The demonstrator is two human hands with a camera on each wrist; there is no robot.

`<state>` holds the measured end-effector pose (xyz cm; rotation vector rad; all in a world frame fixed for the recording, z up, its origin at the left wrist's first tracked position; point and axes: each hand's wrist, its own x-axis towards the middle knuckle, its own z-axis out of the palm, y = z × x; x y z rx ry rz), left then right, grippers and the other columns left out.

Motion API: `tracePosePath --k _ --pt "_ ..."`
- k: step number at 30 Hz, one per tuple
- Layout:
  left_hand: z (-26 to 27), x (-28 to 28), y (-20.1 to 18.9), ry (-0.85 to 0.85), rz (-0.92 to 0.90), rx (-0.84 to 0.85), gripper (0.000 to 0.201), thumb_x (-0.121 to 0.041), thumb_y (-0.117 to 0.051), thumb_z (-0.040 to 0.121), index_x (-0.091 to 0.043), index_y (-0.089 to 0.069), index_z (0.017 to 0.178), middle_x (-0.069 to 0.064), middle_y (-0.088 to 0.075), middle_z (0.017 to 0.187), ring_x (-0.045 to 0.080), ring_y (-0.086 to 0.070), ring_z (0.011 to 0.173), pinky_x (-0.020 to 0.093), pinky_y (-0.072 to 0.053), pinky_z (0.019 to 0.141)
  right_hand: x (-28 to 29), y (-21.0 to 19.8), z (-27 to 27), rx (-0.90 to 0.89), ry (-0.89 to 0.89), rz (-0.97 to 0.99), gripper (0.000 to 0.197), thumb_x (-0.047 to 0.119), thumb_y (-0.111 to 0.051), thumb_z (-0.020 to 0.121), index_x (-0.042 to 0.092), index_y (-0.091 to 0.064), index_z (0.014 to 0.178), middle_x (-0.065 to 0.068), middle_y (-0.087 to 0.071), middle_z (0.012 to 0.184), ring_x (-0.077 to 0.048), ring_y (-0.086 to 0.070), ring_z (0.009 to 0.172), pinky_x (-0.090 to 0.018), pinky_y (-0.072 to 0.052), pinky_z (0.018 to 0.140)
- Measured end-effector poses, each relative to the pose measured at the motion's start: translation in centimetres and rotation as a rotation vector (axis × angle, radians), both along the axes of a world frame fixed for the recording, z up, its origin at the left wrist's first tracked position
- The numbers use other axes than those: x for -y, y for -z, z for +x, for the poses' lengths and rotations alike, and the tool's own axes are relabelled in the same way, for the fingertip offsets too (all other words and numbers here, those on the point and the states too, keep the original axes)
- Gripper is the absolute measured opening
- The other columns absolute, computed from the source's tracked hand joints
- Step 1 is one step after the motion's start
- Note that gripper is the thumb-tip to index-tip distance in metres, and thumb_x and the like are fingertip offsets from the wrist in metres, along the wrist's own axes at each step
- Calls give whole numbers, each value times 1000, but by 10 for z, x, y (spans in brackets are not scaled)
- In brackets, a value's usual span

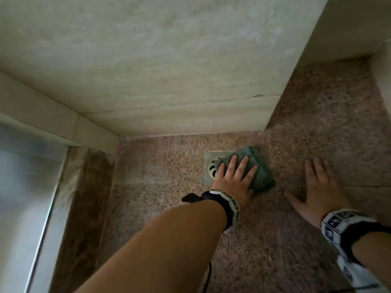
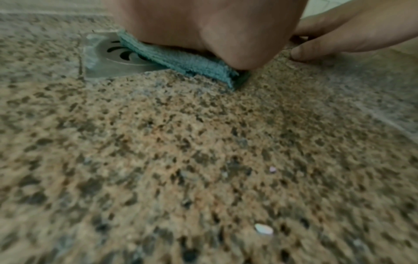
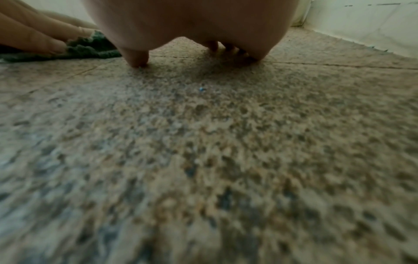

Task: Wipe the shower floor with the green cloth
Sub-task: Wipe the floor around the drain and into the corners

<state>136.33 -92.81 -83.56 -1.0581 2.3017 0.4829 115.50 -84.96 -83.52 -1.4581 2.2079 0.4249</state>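
The folded green cloth (image 1: 261, 169) lies on the speckled brown shower floor (image 1: 148, 187), partly over the square metal drain (image 1: 211, 166). My left hand (image 1: 234, 176) presses flat on the cloth with straight, spread fingers. In the left wrist view the cloth (image 2: 192, 62) sits squeezed under my palm (image 2: 214, 26) beside the drain (image 2: 113, 55). My right hand (image 1: 317, 187) rests flat on the bare floor to the right of the cloth, fingers spread, holding nothing. The right wrist view shows that palm (image 3: 192, 23) on the floor and the cloth (image 3: 90, 48) at the far left.
Pale tiled walls (image 1: 169, 70) close the corner just behind the drain. A wall edge (image 1: 296, 70) juts out on the right, with more floor beyond it. A glass door with a metal frame (image 1: 42, 208) stands at the left. Small white flecks (image 2: 263, 228) lie on the floor.
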Motion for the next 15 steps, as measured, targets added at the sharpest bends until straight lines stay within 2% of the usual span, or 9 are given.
tracePosePath --k 15 --pt "1 0 0 -3 -19 -5 68 -49 -25 103 -31 15 154 1 26 161 32 21 148 54 5 118 -1 -1 1 6 6 -35 107 78 -36 83 14 12 154 -3 18 162 -25 13 149 -37 -6 122"
